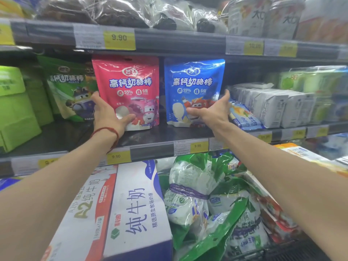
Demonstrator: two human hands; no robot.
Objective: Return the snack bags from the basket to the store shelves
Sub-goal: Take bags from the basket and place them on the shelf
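A red snack bag (130, 85) and a blue snack bag (194, 85) stand upright side by side on the dark middle shelf (154, 137). My left hand (107, 113) grips the red bag at its lower left edge, thumb across the front. My right hand (212, 110) grips the blue bag at its lower right edge, thumb on the front and fingers reaching behind. A green bag (69, 87) of the same snack stands to the left of the red one. No basket is in view.
Green cartons (17, 110) fill the shelf's left end, white and blue packs (267, 106) its right. The upper shelf (169, 40) hangs just over the bags. Below, milk boxes (120, 210) and green-and-white bagged goods (209, 200) jut out under my forearms.
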